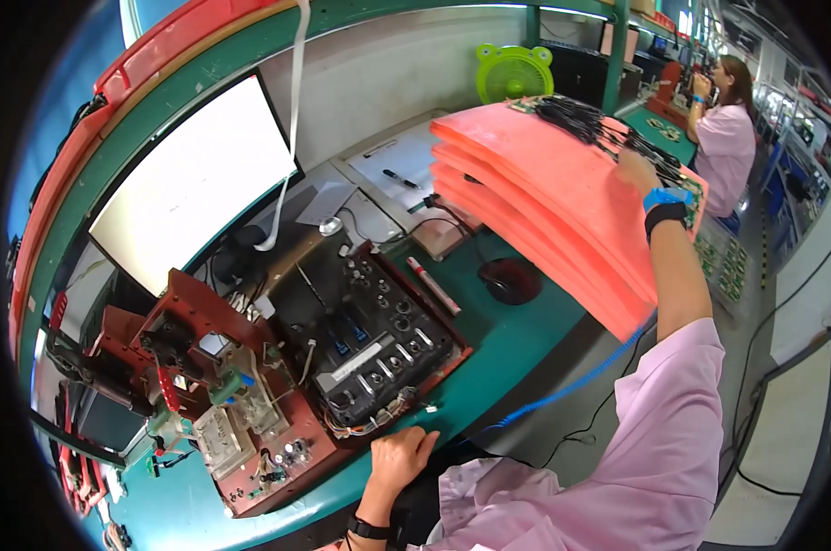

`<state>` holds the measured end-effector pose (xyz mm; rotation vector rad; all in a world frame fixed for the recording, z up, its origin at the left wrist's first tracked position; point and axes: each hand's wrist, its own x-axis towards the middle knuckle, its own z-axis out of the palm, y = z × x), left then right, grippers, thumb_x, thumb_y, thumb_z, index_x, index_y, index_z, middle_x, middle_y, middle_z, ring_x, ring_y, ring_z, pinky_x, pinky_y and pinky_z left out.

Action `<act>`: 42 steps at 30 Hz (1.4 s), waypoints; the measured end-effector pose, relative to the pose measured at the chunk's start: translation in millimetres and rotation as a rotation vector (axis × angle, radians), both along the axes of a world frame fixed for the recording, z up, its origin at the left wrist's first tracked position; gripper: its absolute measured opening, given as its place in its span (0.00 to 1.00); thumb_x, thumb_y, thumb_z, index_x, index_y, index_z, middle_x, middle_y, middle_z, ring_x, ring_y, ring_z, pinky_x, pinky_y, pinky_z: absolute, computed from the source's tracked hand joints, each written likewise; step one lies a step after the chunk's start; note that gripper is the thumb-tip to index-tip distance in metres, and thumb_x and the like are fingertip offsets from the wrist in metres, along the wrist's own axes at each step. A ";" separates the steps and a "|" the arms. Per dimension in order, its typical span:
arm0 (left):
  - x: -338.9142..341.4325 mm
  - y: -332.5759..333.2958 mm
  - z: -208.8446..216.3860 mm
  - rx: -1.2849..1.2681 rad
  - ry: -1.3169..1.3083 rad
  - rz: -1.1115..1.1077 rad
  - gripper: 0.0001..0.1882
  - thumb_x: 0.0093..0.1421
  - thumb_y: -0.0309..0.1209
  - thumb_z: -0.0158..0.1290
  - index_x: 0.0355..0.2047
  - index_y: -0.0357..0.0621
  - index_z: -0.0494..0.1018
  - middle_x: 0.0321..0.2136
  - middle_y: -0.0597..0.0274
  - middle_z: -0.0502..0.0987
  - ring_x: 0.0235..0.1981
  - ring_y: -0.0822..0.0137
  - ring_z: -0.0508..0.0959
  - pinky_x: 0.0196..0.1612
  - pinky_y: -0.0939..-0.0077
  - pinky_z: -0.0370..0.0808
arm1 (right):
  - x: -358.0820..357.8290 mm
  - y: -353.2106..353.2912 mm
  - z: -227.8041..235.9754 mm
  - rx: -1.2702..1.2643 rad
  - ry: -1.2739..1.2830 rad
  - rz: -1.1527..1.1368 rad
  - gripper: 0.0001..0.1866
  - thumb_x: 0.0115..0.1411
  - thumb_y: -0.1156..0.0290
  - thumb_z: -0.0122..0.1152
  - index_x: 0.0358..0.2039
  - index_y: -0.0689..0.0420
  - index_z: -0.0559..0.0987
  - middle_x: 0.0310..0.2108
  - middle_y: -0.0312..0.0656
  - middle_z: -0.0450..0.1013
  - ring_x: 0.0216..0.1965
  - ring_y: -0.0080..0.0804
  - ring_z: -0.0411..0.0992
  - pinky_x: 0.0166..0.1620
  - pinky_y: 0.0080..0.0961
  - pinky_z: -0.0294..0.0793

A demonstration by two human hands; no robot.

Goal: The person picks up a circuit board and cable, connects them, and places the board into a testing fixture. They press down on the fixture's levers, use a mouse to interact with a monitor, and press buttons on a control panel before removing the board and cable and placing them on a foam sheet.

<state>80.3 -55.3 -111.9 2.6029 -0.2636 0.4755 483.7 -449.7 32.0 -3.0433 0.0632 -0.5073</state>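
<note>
My right hand [638, 171] reaches far out onto the top of a stack of pink foam trays [544, 197]. It rests among circuit boards with black wires [608, 129] that lie on the top tray; its fingers are hidden, so a grip does not show. A blue wrist strap and a black band sit on that wrist. My left hand [399, 456] lies at the near edge of the green bench [525, 321], fingers curled in with nothing in them, just below a red-brown test fixture [360, 340] with a black panel of knobs and sockets.
A white-lit monitor [195, 184] stands at the left behind the fixture. A black mouse [510, 280], a red-and-white marker [434, 285], papers with a pen [399, 165] and a green fan [514, 73] are on the bench. A co-worker in pink [723, 138] stands at the back right. A blue coiled cord [581, 376] hangs over the edge.
</note>
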 end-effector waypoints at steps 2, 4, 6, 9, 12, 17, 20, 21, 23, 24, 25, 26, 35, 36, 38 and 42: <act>0.9 3.3 1.1 0.010 0.005 0.015 0.15 0.49 0.36 0.55 0.13 0.44 0.64 0.11 0.60 0.67 0.12 0.57 0.69 0.13 0.67 0.62 | 3.6 6.6 -7.0 0.022 0.009 -0.115 0.12 0.49 0.70 0.48 0.34 0.61 0.75 0.37 0.57 0.70 0.41 0.50 0.70 0.42 0.42 0.69; -1.1 2.4 0.7 0.014 0.022 0.020 0.15 0.49 0.36 0.55 0.13 0.45 0.64 0.10 0.60 0.67 0.12 0.57 0.69 0.13 0.67 0.62 | -2.2 11.9 -2.7 0.019 0.039 -0.102 0.13 0.49 0.70 0.49 0.34 0.61 0.75 0.37 0.57 0.71 0.40 0.50 0.70 0.42 0.42 0.69; -1.4 2.3 0.5 0.010 0.013 0.018 0.15 0.49 0.36 0.55 0.13 0.45 0.64 0.10 0.60 0.67 0.12 0.57 0.69 0.13 0.67 0.62 | -10.5 9.7 5.7 0.014 0.096 -0.103 0.13 0.49 0.70 0.50 0.35 0.60 0.75 0.36 0.56 0.71 0.39 0.51 0.70 0.40 0.41 0.70; -0.4 0.6 0.2 0.003 -0.007 0.003 0.15 0.50 0.36 0.55 0.13 0.45 0.63 0.10 0.60 0.67 0.11 0.57 0.69 0.13 0.67 0.62 | -12.1 -2.9 29.3 0.034 -0.094 -0.064 0.12 0.47 0.70 0.52 0.31 0.63 0.74 0.30 0.56 0.71 0.35 0.51 0.71 0.37 0.43 0.70; 1.6 -0.7 -3.3 0.025 -0.049 -0.017 0.16 0.50 0.37 0.54 0.13 0.44 0.63 0.11 0.59 0.68 0.12 0.56 0.70 0.13 0.65 0.63 | -49.2 1.0 63.2 0.087 -0.504 0.054 0.11 0.47 0.67 0.55 0.29 0.61 0.74 0.23 0.55 0.71 0.29 0.52 0.71 0.30 0.41 0.70; -5.0 -4.1 1.6 0.089 0.013 0.050 0.15 0.50 0.38 0.54 0.14 0.44 0.64 0.13 0.57 0.70 0.14 0.55 0.71 0.15 0.64 0.65 | -150.2 53.5 129.3 0.502 -0.922 0.536 0.06 0.54 0.71 0.52 0.25 0.61 0.69 0.22 0.46 0.72 0.24 0.38 0.73 0.28 0.25 0.70; -20.3 -0.6 35.9 0.161 0.108 0.050 0.13 0.50 0.37 0.54 0.18 0.43 0.67 0.14 0.55 0.71 0.17 0.55 0.73 0.18 0.66 0.68 | -206.9 87.0 126.8 0.966 -0.842 0.834 0.05 0.55 0.74 0.50 0.30 0.61 0.69 0.26 0.43 0.73 0.19 0.26 0.69 0.24 0.18 0.66; -32.4 2.6 55.0 0.244 0.176 0.060 0.12 0.49 0.37 0.54 0.20 0.43 0.69 0.15 0.54 0.72 0.18 0.55 0.74 0.19 0.67 0.69 | -222.5 98.6 118.7 1.301 -0.664 1.026 0.06 0.56 0.73 0.50 0.34 0.60 0.68 0.29 0.41 0.73 0.16 0.20 0.66 0.21 0.15 0.63; -59.6 7.4 90.1 -0.133 0.116 0.154 0.16 0.50 0.39 0.54 0.33 0.40 0.71 0.23 0.50 0.75 0.22 0.56 0.76 0.24 0.70 0.71 | -268.8 121.3 94.9 1.384 -0.450 1.203 0.11 0.54 0.77 0.49 0.38 0.64 0.64 0.27 0.50 0.71 0.18 0.24 0.68 0.24 0.16 0.68; -73.9 10.8 102.9 -0.414 0.129 0.113 0.21 0.51 0.41 0.54 0.40 0.40 0.67 0.29 0.47 0.74 0.25 0.55 0.76 0.26 0.71 0.71 | -296.0 133.7 79.7 1.482 -0.249 1.237 0.12 0.54 0.77 0.50 0.39 0.64 0.63 0.26 0.49 0.71 0.16 0.22 0.66 0.22 0.16 0.67; -85.3 15.2 109.7 -0.696 0.135 0.073 0.27 0.51 0.42 0.53 0.47 0.40 0.63 0.34 0.45 0.73 0.28 0.54 0.76 0.29 0.72 0.72 | -321.2 148.4 61.3 1.571 -0.035 1.260 0.14 0.53 0.76 0.50 0.40 0.63 0.63 0.25 0.49 0.70 0.14 0.21 0.65 0.21 0.15 0.67; -98.5 16.4 115.3 -0.704 0.133 0.126 0.27 0.51 0.42 0.53 0.47 0.40 0.63 0.34 0.45 0.73 0.28 0.54 0.76 0.29 0.72 0.72 | -342.5 166.0 42.1 1.605 0.209 1.197 0.15 0.53 0.75 0.51 0.41 0.63 0.63 0.25 0.48 0.70 0.12 0.19 0.63 0.19 0.15 0.65; -182.3 52.5 104.4 -0.251 0.414 0.444 0.35 0.51 0.47 0.52 0.54 0.43 0.54 0.40 0.45 0.72 0.36 0.56 0.75 0.37 0.67 0.71 | -442.6 254.4 -76.7 1.748 1.386 1.261 0.16 0.56 0.75 0.49 0.45 0.61 0.62 0.26 0.49 0.71 0.21 0.25 0.69 0.21 0.14 0.66; -192.6 56.1 103.8 -0.206 0.532 0.463 0.35 0.51 0.46 0.53 0.54 0.43 0.54 0.40 0.45 0.72 0.37 0.58 0.75 0.37 0.66 0.71 | -448.4 258.1 -79.4 1.721 1.426 1.281 0.15 0.56 0.75 0.49 0.45 0.61 0.63 0.26 0.49 0.71 0.21 0.25 0.69 0.22 0.14 0.67; -206.5 58.5 103.6 -0.232 0.522 0.481 0.34 0.50 0.46 0.54 0.52 0.43 0.55 0.39 0.46 0.72 0.36 0.57 0.76 0.37 0.67 0.71 | -454.8 262.1 -82.4 1.678 1.492 1.305 0.15 0.56 0.75 0.49 0.44 0.61 0.64 0.26 0.49 0.71 0.21 0.24 0.69 0.24 0.15 0.67; -213.5 64.3 109.1 -0.306 0.459 0.425 0.32 0.47 0.44 0.58 0.48 0.42 0.59 0.38 0.49 0.72 0.32 0.56 0.75 0.36 0.68 0.70 | -448.8 271.0 -81.3 1.471 1.541 1.449 0.15 0.54 0.79 0.50 0.44 0.62 0.65 0.28 0.47 0.72 0.24 0.25 0.71 0.26 0.16 0.69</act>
